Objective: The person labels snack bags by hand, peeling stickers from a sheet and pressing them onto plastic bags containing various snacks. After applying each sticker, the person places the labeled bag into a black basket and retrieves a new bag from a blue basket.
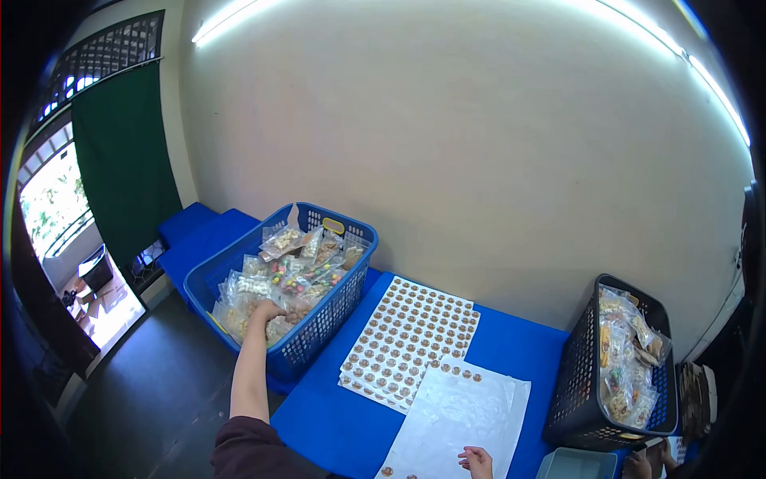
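My left hand (264, 311) reaches into the blue basket (323, 319) on the left, among clear plastic packets (291, 279) of snacks; its fingertips are partly hidden there, and whether it grips a packet cannot be made out. Near the bottom edge, my right hand (476, 461) hovers over a mostly bare white sticker sheet (463, 407), its fingers bent and slightly apart, with nothing visible in them. A few round brown stickers remain along that sheet's edges. Beneath its upper left part lies a full sheet of round stickers (411, 335).
A black basket (570, 399) of packets stands on the right of the blue table (511, 331). In front of it is a pale plastic tub (576, 465). Another person's hands (638, 465) show at the lower right, by stacked brown cardboard (696, 399). A wall rises behind.
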The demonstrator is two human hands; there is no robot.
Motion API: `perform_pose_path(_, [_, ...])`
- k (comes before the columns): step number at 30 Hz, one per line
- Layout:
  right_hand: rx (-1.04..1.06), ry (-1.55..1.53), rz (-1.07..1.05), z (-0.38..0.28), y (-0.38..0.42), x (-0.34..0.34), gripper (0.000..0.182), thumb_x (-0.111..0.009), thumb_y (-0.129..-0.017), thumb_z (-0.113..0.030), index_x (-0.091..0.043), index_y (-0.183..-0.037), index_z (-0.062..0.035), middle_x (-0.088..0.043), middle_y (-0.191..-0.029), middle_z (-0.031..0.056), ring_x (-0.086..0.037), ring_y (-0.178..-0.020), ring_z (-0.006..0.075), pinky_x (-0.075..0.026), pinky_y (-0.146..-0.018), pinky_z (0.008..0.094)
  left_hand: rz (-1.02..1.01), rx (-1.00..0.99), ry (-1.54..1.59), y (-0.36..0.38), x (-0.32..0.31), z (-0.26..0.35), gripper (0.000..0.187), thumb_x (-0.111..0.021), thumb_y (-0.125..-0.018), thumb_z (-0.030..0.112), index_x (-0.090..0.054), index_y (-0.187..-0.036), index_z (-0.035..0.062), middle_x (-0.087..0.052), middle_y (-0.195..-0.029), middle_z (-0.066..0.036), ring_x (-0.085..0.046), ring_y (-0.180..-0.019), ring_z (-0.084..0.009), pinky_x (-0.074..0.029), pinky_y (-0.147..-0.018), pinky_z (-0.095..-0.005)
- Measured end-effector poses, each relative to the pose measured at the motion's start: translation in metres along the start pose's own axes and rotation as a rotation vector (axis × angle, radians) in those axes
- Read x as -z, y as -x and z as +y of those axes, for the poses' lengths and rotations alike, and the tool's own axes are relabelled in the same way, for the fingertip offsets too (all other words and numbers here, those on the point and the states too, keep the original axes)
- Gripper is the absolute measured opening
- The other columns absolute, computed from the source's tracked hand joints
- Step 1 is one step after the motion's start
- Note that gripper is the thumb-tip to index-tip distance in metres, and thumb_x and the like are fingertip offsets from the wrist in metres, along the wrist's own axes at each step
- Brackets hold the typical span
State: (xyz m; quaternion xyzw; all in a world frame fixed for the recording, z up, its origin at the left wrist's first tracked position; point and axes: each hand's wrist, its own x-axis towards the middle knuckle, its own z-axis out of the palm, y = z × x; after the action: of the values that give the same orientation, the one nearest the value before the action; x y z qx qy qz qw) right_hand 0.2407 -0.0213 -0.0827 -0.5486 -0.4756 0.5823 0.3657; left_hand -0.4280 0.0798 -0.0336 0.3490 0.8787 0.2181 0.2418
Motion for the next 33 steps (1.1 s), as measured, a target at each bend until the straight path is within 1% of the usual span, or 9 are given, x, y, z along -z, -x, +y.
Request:
perform_pose_path(7, [0.017, -0.018, -0.007, -0.011, 0.010, 0.003, 0.030, -0.053, -0.083, -0.025, -0.054, -0.102, -0.0019, -0.060, -0.082, 0.0074, -0.054, -0.067, 0.0119, -0.044, -0.061, 0.0240, 0.351, -0.543, 0.111, 0.029, 0.011, 0.029, 0.028, -0.069, -0.065, 0.026, -0.061, -0.074, 0.0008, -0.061, -0.073, -0.014, -0.059, -0.068, -0.0227, -0.046, -0.061, -0.0326])
perform_pose_path(13, [-0.033, -0.194, -0.042, -0.015, 0.009, 0.016, 0.032, -0.054, -0.083, -0.025, -0.053, -0.104, -0.0014, -0.060, -0.083, 0.0077, -0.051, -0.061, 0.0109, -0.044, -0.059, 0.0239, 0.463, -0.608, 0.650, 0.147, 0.046, 0.111, 0.022, -0.061, -0.076, 0.017, -0.054, -0.090, 0.0015, -0.060, -0.084, -0.007, -0.057, -0.073, -0.0144, -0.046, -0.061, -0.0290])
perform_pose_path(16, [-0.057, -0.228, -0.032, -0.007, -0.005, 0.016, 0.031, -0.054, -0.082, -0.024, -0.053, -0.105, -0.0023, -0.059, -0.086, 0.0076, -0.051, -0.065, 0.0124, -0.043, -0.061, 0.0252, 0.257, -0.468, 1.179, 0.208, 0.019, 0.136, 0.019, -0.058, -0.078, 0.011, -0.053, -0.094, 0.0025, -0.057, -0.090, -0.005, -0.056, -0.079, -0.0130, -0.046, -0.065, -0.0267])
perform_pose_path(20, [-0.063, -0.256, -0.054, -0.050, -0.004, -0.022, 0.019, -0.049, -0.086, -0.017, -0.054, -0.089, 0.0015, -0.058, -0.075, 0.0080, -0.055, -0.065, 0.0139, -0.046, -0.063, 0.0253, -0.201, -0.640, 0.902, 0.259, -0.100, 0.131, 0.025, -0.063, -0.076, 0.011, -0.054, -0.098, 0.0028, -0.059, -0.089, -0.005, -0.056, -0.079, -0.0113, -0.047, -0.072, -0.0258])
perform_pose_path(21, [-0.069, -0.233, -0.122, -0.056, -0.002, -0.032, 0.020, -0.049, -0.086, -0.016, -0.052, -0.096, 0.0017, -0.058, -0.082, 0.0091, -0.055, -0.071, 0.0146, -0.046, -0.067, 0.0263, -0.386, -0.406, 0.864, 0.292, -0.122, 0.141, 0.025, -0.063, -0.077, 0.012, -0.054, -0.099, 0.0029, -0.060, -0.088, -0.006, -0.057, -0.079, -0.0107, -0.047, -0.072, -0.0247])
perform_pose_path(24, [-0.117, -0.324, -0.206, -0.065, 0.000, -0.062, 0.027, -0.049, -0.086, -0.015, -0.049, -0.107, 0.0017, -0.058, -0.098, 0.0107, -0.056, -0.085, 0.0165, -0.045, -0.076, 0.0288, -0.710, -0.238, 1.044, 0.341, -0.201, 0.138, 0.031, -0.061, -0.079, 0.014, -0.051, -0.105, 0.0021, -0.057, -0.102, -0.009, -0.056, -0.087, -0.0116, -0.047, -0.073, -0.0231])
perform_pose_path(26, [-0.206, -0.598, -0.106, -0.065, 0.001, -0.075, 0.025, -0.049, -0.086, -0.014, -0.050, -0.106, 0.0010, -0.058, -0.099, 0.0099, -0.056, -0.089, 0.0174, -0.045, -0.078, 0.0296, -0.808, -0.220, 1.184, 0.372, -0.219, 0.149, 0.034, -0.061, -0.080, 0.014, -0.048, -0.109, 0.0009, -0.055, -0.104, -0.007, -0.055, -0.090, -0.0120, -0.045, -0.076, -0.0235])
perform_pose_path(29, [-0.010, -0.729, -0.178, -0.092, 0.003, -0.062, 0.025, -0.052, -0.084, -0.010, -0.050, -0.106, 0.0000, -0.058, -0.098, 0.0087, -0.056, -0.091, 0.0173, -0.044, -0.081, 0.0298, -0.867, -0.320, 1.040, 0.388, -0.217, 0.162, 0.041, -0.061, -0.079, 0.010, -0.043, -0.114, 0.0003, -0.054, -0.105, -0.007, -0.052, -0.097, -0.0134, -0.042, -0.082, -0.0247])
perform_pose_path(33, [0.196, -0.441, -0.059, -0.113, 0.002, -0.042, 0.024, -0.059, -0.078, -0.005, -0.052, -0.101, -0.0001, -0.060, -0.094, 0.0068, -0.056, -0.086, 0.0124, -0.044, -0.076, 0.0258, -0.939, -0.417, 1.065, 0.378, -0.208, 0.166, 0.050, -0.062, -0.077, 0.008, -0.037, -0.119, -0.0011, -0.052, -0.110, -0.011, -0.052, -0.099, -0.0164, -0.042, -0.085, -0.0259])
